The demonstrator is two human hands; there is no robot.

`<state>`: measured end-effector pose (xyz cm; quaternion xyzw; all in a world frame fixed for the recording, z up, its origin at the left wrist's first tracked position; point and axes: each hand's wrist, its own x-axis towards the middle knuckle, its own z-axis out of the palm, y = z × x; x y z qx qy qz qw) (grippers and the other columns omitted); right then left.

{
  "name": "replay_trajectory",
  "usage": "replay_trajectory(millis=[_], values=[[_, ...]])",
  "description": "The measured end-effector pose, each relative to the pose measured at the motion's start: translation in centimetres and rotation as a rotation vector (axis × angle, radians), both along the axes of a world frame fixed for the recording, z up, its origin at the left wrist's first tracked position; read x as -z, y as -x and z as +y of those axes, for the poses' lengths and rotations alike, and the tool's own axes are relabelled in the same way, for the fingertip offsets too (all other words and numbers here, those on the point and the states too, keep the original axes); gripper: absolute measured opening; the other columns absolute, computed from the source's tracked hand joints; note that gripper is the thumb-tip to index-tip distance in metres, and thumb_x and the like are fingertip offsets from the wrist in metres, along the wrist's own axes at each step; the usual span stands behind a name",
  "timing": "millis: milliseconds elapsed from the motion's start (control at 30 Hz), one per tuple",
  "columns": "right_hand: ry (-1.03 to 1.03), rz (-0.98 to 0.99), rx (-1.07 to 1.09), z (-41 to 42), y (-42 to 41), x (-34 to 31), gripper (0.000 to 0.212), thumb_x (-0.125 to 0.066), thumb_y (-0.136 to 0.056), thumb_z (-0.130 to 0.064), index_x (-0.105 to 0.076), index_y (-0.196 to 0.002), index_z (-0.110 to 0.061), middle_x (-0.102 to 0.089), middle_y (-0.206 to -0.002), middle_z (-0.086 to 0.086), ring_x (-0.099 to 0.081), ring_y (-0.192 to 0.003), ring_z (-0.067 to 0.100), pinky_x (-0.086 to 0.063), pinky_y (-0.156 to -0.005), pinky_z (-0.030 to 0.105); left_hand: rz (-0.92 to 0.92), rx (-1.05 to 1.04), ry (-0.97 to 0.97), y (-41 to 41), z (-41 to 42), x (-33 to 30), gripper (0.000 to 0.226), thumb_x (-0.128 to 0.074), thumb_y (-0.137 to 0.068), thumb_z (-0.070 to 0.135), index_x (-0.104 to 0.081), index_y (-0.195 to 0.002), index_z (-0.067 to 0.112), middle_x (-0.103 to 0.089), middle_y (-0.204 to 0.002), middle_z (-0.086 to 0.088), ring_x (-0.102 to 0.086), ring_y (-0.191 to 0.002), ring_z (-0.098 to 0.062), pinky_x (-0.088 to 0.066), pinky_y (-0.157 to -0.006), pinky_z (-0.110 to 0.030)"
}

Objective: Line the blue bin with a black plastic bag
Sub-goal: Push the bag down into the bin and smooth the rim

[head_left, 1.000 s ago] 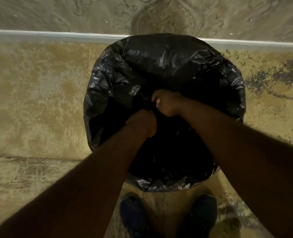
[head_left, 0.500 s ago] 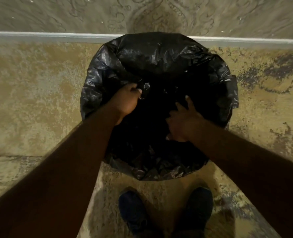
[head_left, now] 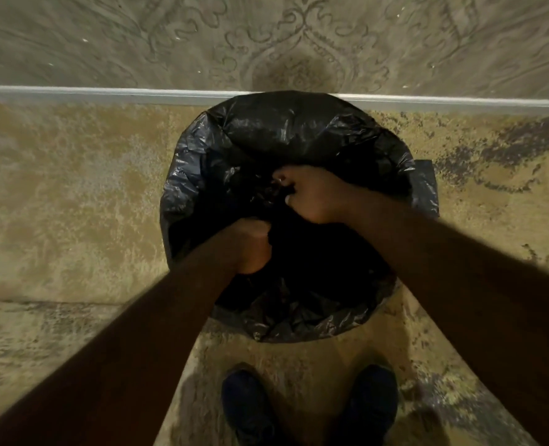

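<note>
A crinkled black plastic bag [head_left: 299, 133] is draped over the round bin, covering its rim all around. Only a small piece of the blue bin [head_left: 426, 191] shows at the right, below the bag's edge. My left hand [head_left: 250, 249] is a fist inside the bag's left half, gripping a fold of the plastic. My right hand [head_left: 311, 194] is closed on bunched plastic near the middle of the opening, a little farther from me. The inside of the bag is dark and its bottom cannot be seen.
The bin stands on a worn mottled yellowish floor [head_left: 74, 204], close against a wall with a pale baseboard [head_left: 106, 93]. My two dark shoes [head_left: 250, 410] are just in front of the bin.
My left hand dropped from the bag's upper left toward the near left and closed into a fist. My right hand moved up toward the centre and closed on the plastic.
</note>
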<state>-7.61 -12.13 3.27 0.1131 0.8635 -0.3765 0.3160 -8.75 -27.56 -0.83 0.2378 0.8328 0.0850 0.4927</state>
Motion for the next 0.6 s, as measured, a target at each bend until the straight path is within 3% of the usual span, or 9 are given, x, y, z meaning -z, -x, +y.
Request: replay_trajectory(millis=[167, 233, 300, 400, 467, 533, 600], values=[[-0.072, 0.010, 0.136, 0.6, 2.9, 0.8, 0.039, -0.053, -0.096, -0.023, -0.055, -0.131, -0.007, -0.054, -0.138, 0.016, -0.049, -0.127, 0.030, -0.038, -0.102, 0.028, -0.020, 0.238, 0.118, -1.0, -0.6, 1.2, 0.047, -0.052, -0.093, 0.029, -0.048, -0.136, 0.011, -0.047, -0.143, -0.017, -0.047, -0.129, -0.032, -0.037, -0.109, -0.040], [0.030, 0.012, 0.262, 1.0, 3.1, 0.7, 0.022, -0.055, -0.095, -0.022, -0.065, -0.110, -0.010, -0.065, -0.111, 0.012, -0.061, -0.101, 0.025, -0.050, -0.084, 0.023, -0.054, 0.277, 0.089, -0.8, -0.7, 1.4, 0.047, -0.056, -0.091, 0.031, -0.051, -0.134, 0.012, -0.049, -0.141, -0.016, -0.049, -0.127, -0.031, -0.039, -0.107, -0.040], [0.140, -0.066, 0.304, 1.6, 3.0, 0.0, 0.012, -0.054, -0.094, -0.017, -0.065, -0.090, -0.013, -0.061, -0.088, 0.004, -0.055, -0.074, 0.014, -0.046, -0.060, 0.015, -0.047, 0.314, 0.053, -0.7, -0.8, 0.8, 0.051, -0.062, -0.087, 0.034, -0.051, -0.132, 0.014, -0.051, -0.139, -0.014, -0.049, -0.126, -0.029, -0.039, -0.107, -0.039], [0.210, -0.199, 0.108, 3.0, 1.9, -2.7, 0.018, -0.050, -0.093, -0.009, -0.067, -0.100, -0.010, -0.066, -0.101, 0.009, -0.062, -0.085, 0.017, -0.049, -0.071, 0.022, 0.037, 0.209, -0.122, 0.0, -0.9, -1.9, 0.042, -0.062, -0.089, 0.028, -0.057, -0.129, 0.017, -0.059, -0.131, -0.007, -0.056, -0.119, -0.023, -0.043, -0.102, -0.032], [0.152, -0.020, 0.060, 3.8, 1.2, -5.2, 0.017, -0.053, -0.092, -0.008, -0.068, -0.100, -0.008, -0.070, -0.094, 0.006, -0.066, -0.080, 0.012, -0.049, -0.070, 0.016, 0.254, 0.071, -0.423, 1.0, -0.7, -5.1, 0.029, -0.056, -0.091, 0.023, -0.065, -0.119, 0.020, -0.068, -0.118, -0.002, -0.061, -0.106, -0.014, -0.043, -0.094, -0.025], [-0.092, 0.391, 0.043, 4.6, 0.3, -6.6, 0.014, -0.063, -0.085, -0.019, -0.068, -0.097, -0.015, -0.065, -0.087, -0.004, -0.059, -0.074, 0.000, -0.043, -0.068, 0.008, 0.626, 0.024, -0.667, 2.8, -0.3, -7.8, 0.027, -0.055, -0.090, 0.024, -0.066, -0.114, 0.020, -0.068, -0.112, -0.001, -0.060, -0.105, -0.017, -0.042, -0.094, -0.030], [-0.377, 0.649, 0.014, 5.2, -0.3, -5.7, 0.035, -0.066, -0.078, -0.040, -0.063, -0.105, -0.017, -0.058, -0.102, 0.002, -0.056, -0.092, 0.012, -0.043, -0.081, 0.023, 0.920, 0.003, -0.619, 5.1, 0.2, -8.6, 0.037, -0.055, -0.086, 0.035, -0.059, -0.120, 0.021, -0.061, -0.122, -0.002, -0.053, -0.117, -0.026, -0.039, -0.099, -0.041]])
